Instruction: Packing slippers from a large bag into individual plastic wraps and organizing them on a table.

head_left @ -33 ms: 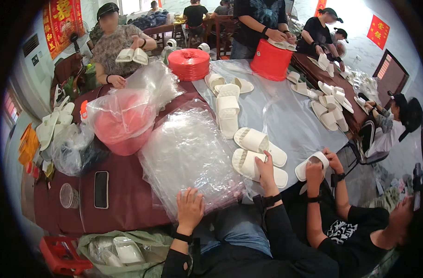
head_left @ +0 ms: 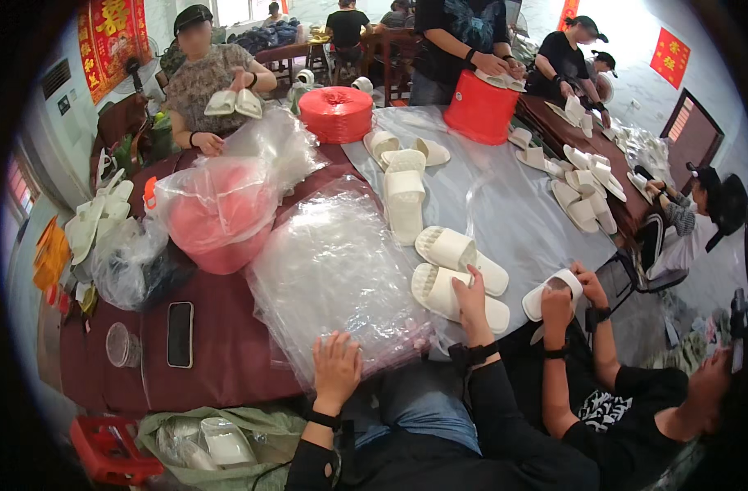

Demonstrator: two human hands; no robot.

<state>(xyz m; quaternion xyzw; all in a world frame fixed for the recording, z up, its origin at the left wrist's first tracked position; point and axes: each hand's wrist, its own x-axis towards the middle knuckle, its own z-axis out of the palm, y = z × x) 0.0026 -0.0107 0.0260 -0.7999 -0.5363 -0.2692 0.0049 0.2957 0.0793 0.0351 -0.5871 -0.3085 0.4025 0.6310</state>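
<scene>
My left hand (head_left: pixel 337 368) lies flat, fingers stretched out, on the near edge of a stack of clear plastic bags (head_left: pixel 329 262). At the right of the stack, my right hand (head_left: pixel 473 304) grips the side of a cream slipper (head_left: pixel 436 288) by its strap, thumb and forefinger closed on it. That slipper lies on the table, its toe to the left. A second cream slipper (head_left: pixel 447 244) sits just beyond it, nearly touching. My right palm and fingers partly hide the near slipper's strap.
More cream slippers (head_left: pixel 404 196) stand farther back on the grey sheet (head_left: pixel 505 196). Left are a bag-covered red bucket (head_left: pixel 226 250), a phone (head_left: pixel 180 334) and a round tub (head_left: pixel 123 344). Close on my right, a co-worker's hands hold a slipper (head_left: pixel 546 299). Below left stands an open sack (head_left: pixel 165 425).
</scene>
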